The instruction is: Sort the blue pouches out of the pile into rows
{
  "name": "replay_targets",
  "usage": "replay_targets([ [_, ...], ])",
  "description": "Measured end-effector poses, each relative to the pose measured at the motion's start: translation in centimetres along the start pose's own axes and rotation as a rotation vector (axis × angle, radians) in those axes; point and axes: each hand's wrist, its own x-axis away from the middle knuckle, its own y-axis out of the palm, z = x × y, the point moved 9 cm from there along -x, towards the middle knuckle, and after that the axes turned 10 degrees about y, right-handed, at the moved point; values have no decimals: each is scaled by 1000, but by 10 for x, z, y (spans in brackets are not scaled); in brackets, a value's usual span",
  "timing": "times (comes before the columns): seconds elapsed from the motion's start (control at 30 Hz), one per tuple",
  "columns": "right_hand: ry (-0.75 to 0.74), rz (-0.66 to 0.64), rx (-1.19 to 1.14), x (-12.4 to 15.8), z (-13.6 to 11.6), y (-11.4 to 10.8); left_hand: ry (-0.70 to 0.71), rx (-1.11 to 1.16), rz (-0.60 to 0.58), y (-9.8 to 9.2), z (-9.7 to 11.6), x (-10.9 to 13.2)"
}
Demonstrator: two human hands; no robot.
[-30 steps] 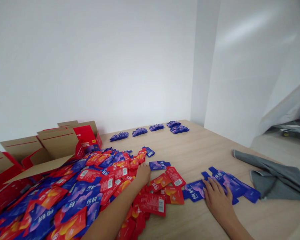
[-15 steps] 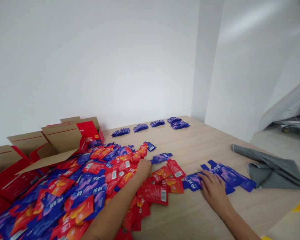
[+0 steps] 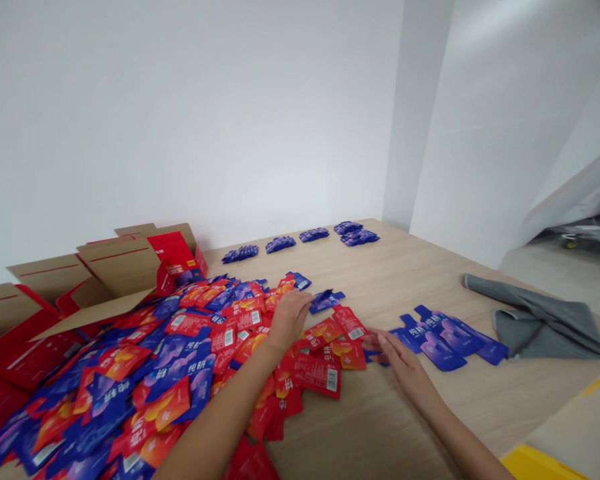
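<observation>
A big heap of red and blue sachets [image 3: 180, 360] covers the left of the wooden table [image 3: 430, 280]. My left hand [image 3: 289, 317] reaches over the heap's far edge, its fingertips closed on a single blue sachet [image 3: 329, 299] that tilts off the table. My right hand [image 3: 401, 363] lies flat with fingers stretched out, its tips on a blue sachet partly hidden beneath them, beside a few loose red sachets [image 3: 347, 340]. Just right of that hand is a short row of blue sachets [image 3: 447, 337] laid side by side.
Open cardboard boxes with red linings [image 3: 120, 267] stand at the back left. Several small stacks of blue sachets [image 3: 300, 239] line the far edge by the white wall. A crumpled grey cloth [image 3: 545, 327] lies at right. A yellow object [image 3: 545, 463] shows at the bottom right corner.
My left hand moved forward from the red sachets and closed on the blue sachet, which has lifted. My right hand slid left off the blue row toward the red sachets.
</observation>
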Motion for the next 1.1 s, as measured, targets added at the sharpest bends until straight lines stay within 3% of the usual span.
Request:
replay_targets([
  [0.07, 222, -227, -294, 4, 2, 33, 231, 78, -57, 3, 41, 10],
  [0.13, 332, -381, -487, 11, -5, 59, 371, 121, -153, 10, 71, 27],
  [0.23, 353, -432, -562, 18, -13, 76, 396, 178, -211, 18, 89, 50],
  [0.3, 334, -400, -558, 18, -12, 79, 276, 225, -147, 17, 83, 59],
  [0.4, 309, -328, -549, 15, -6, 81, -111, 384, 68, 15, 55, 71],
  [0.5, 294, -302, -467, 15, 2, 89, -430, 701, 172, 35, 40, 87],
  [0.57, 286, -301, -370, 16, 9, 97, -507, 895, 216, 50, 42, 91],
  [0.73, 232, -244, -222, 22, 17, 103, -764, 1092, 551, 60, 26, 116],
  [0.77, 238, -255, -218, 23, 18, 106, -829, 1143, 550, 66, 26, 122],
  [0.87, 286, -393, -196, 30, 25, 122, -980, 1336, 378, 88, 35, 132],
  [0.93, 309, -499, -171, 37, 30, 135, -1041, 1346, 340, 90, 36, 138],
  [1.0, 323, -547, -138, 41, 35, 143, -1051, 1274, 427, 81, 30, 141],
  [1.1, 324, -518, -50, 42, 40, 145, -1017, 1243, 558, 69, 23, 139],
])
